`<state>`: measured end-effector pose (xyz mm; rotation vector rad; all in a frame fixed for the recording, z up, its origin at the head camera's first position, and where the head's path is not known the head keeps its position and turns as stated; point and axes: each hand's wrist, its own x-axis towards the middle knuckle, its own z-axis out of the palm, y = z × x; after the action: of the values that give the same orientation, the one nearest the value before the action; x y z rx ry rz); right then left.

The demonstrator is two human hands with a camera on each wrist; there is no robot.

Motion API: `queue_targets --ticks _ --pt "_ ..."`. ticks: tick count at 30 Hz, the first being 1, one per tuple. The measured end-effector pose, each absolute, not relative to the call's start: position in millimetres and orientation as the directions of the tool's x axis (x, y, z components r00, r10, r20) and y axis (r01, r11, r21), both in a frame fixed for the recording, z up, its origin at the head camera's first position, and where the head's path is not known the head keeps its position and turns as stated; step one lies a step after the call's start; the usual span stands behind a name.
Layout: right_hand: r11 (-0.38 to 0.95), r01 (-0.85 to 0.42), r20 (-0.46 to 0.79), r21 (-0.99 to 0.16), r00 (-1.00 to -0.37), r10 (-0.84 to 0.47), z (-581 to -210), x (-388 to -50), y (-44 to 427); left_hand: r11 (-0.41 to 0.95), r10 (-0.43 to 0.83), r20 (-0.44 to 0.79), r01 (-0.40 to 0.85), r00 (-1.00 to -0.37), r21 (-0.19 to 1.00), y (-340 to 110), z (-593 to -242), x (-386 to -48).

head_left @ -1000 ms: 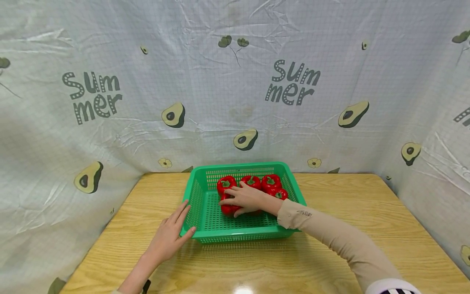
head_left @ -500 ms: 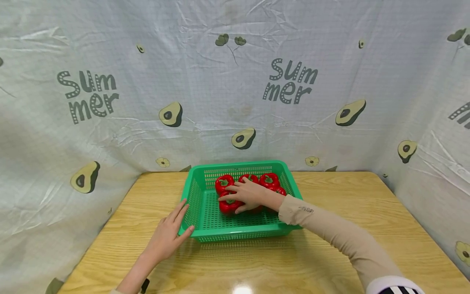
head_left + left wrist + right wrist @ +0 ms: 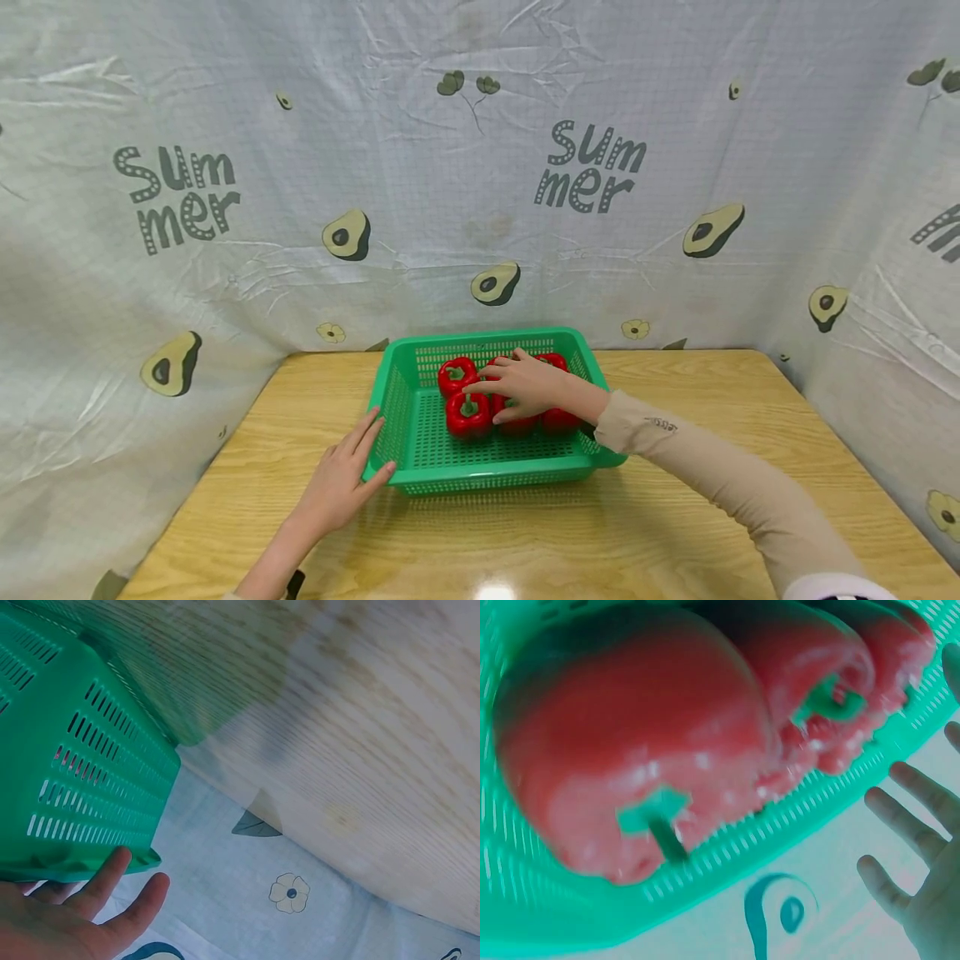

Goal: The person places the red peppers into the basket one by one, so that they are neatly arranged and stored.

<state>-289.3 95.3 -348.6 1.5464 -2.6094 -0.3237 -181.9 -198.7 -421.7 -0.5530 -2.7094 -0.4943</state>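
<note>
A green plastic basket (image 3: 487,473) with slotted walls holds several red bell peppers. The front left bell pepper (image 3: 468,418) stands with its green stem up, and a back left bell pepper (image 3: 456,377) sits behind it. Over the peppers farther right is my right hand (image 3: 534,386), fingers spread and partly covering them. In the right wrist view its fingers (image 3: 907,817) look straight, with nothing gripped. At the basket's left rim rests my left hand (image 3: 337,487). Its extended fingers (image 3: 97,889) touch the rim in the left wrist view.
The basket stands on a wood-grain table (image 3: 705,417), near its back edge. Behind and at both sides hangs a pale cloth (image 3: 420,183) printed with avocados and lettering.
My right hand has moved right, off the front left bell pepper, which now shows fully. My left hand has stayed at the basket's rim. The head view has shifted slightly.
</note>
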Motion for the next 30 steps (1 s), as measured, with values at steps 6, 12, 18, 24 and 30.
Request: queue_targets --ticks 6,12,18,24,30 --pt "0.482 -0.854 0.017 0.195 -0.489 -0.872 -339.2 -279.8 115.9 0.870 0.294 0.371 0.408 -0.881 0.278 -199.4 -420.9 -178.9" --pt "0.509 -0.852 0.039 0.119 -0.508 -0.860 -339.6 -265.7 143.6 0.878 0.277 0.359 0.386 -0.891 0.282 -199.5 -420.9 -176.6" --pt "0.562 -0.827 0.076 0.013 -0.560 -0.825 -343.9 -254.1 173.3 0.880 0.270 0.376 0.386 -0.886 0.276 -198.1 -419.0 -176.1" --pt "0.602 -0.798 0.146 -0.021 -0.599 -0.788 -349.0 -242.3 198.8 0.872 0.273 0.389 0.397 -0.880 0.287 -198.6 -419.2 -174.6" --pt "0.634 -0.773 0.245 -0.020 -0.619 -0.746 -360.3 -230.4 221.2 0.844 0.284 0.422 0.433 -0.861 0.315 -201.2 -418.8 -172.0"
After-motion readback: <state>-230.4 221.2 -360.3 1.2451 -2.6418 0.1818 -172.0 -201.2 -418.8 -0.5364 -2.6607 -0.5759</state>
